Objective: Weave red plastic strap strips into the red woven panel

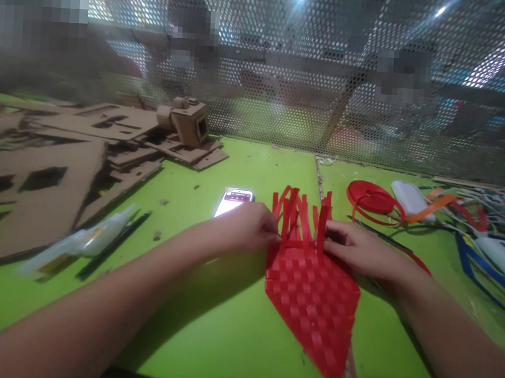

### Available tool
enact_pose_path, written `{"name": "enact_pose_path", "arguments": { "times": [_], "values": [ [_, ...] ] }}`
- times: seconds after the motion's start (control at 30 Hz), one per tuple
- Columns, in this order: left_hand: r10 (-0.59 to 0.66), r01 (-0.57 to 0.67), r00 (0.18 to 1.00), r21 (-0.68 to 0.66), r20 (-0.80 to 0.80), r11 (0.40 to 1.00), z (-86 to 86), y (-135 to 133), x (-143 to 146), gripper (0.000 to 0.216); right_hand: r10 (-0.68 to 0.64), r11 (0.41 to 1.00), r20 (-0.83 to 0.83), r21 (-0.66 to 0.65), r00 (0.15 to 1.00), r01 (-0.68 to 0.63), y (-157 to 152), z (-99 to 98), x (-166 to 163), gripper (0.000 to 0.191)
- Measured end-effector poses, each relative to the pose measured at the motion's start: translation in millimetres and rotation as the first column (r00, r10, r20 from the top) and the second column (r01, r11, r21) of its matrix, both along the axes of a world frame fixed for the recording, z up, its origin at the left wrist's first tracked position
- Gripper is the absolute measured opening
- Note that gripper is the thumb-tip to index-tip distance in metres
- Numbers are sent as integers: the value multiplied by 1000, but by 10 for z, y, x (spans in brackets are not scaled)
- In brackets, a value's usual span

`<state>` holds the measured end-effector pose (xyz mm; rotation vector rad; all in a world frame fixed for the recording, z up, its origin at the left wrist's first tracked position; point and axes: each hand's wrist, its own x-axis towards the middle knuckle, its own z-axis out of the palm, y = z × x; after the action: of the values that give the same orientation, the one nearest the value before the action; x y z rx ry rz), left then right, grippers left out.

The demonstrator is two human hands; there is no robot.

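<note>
A red piece woven from flat strips (314,295) lies over the green table, narrowing to a point toward me. Several loose strip ends (294,211) stand up from its far edge. My left hand (261,226) pinches the weave at the left of that edge, fingertips pressed together. On the other side my right hand (352,243) is closed at the base of an upright strip, thumb and fingers against the weave; part of its fingers is hidden behind the strip. Just beyond my left wrist lies a phone (237,196) with its screen lit, partly covered by my arm.
Cut cardboard sheets (64,183) and a cardboard camera model (190,122) are at the left, near a glue bottle (104,234). A red strip roll (369,196), cables and a white power strip (503,255) lie right. Perforated metal mesh (276,88) stands along the back.
</note>
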<state>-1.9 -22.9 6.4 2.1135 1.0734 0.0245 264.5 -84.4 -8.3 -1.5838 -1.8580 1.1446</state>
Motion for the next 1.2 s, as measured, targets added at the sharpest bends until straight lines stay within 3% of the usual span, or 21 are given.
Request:
{"name": "enact_pose_path", "arguments": {
  "times": [0.3, 0.5, 0.57, 0.63, 0.73, 0.87, 1.07, 1.2],
  "values": [
    [-12, 11, 1000, 43, 10, 999, -37, 70, -23, 20, 57, 997, 12, -49, 998, -56, 24, -12, 47, 17],
    [25, -24, 999, 49, -31, 999, -27, 40, 13, 19, -99, 990, -4, -97, 995, 98, 10, -60, 98, 26],
    [23, -21, 999, 58, -32, 998, -25, 43, 12, 20, -147, 989, 41, -23, 988, 148, -4, -26, 74, 27],
    [24, -23, 999, 69, -25, 997, -30, 48, 8, 20, -179, 976, 147, 151, 973, 156, -22, 33, 35, 24],
    [37, -36, 999, 81, -20, 996, -44, 53, 3, 19, -108, 932, 311, 362, 944, -13, -47, 104, -20, 16],
    [80, -74, 995, 99, -61, 992, -58, 47, 22, 20, 101, 905, 444, 332, 891, -268, -50, 84, -54, 18],
    [149, -87, 956, 241, -252, 967, 33, 17, 78, 29, 161, 922, 447, 249, 880, -295, -35, 33, -68, 25],
    [72, -27, 972, 199, -222, 980, 111, 12, 42, 28, 166, 928, 442, 232, 882, -291, -36, 46, -73, 25]
  ]
}}
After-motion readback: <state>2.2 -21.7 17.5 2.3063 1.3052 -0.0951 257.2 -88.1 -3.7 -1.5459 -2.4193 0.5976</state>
